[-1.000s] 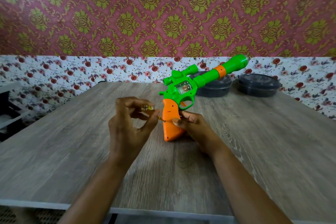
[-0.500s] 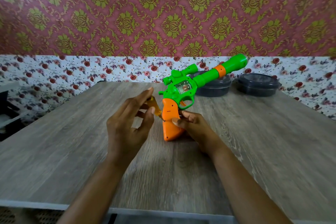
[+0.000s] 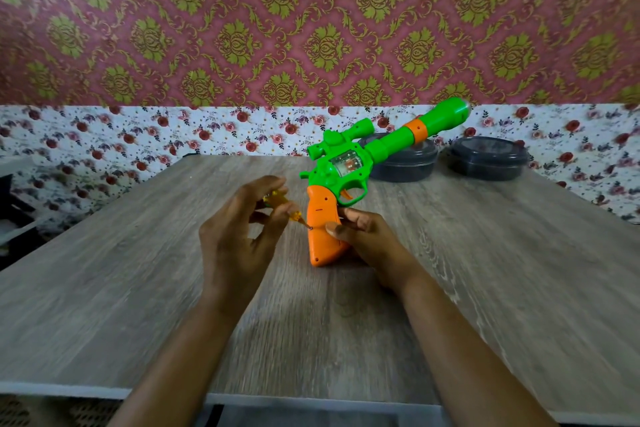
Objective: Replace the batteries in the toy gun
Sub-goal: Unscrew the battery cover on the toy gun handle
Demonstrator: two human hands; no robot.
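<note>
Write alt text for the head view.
The left hand holds a small screwdriver with its tip at the orange grip of a green toy gun, which the right hand steadies on a table. Two dark containers sit behind.

Toy gun (image 3: 349, 166) green, orange grip; table (image 3: 519, 270) grey woodgrain; wallpaper (image 3: 311, 28) maroon-green damask.

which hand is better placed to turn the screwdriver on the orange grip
Left, likely. The left hand pinches the small yellow screwdriver, its tip against the orange grip of the toy gun. The right hand holds that grip, steadying the gun upright on the table.
</note>
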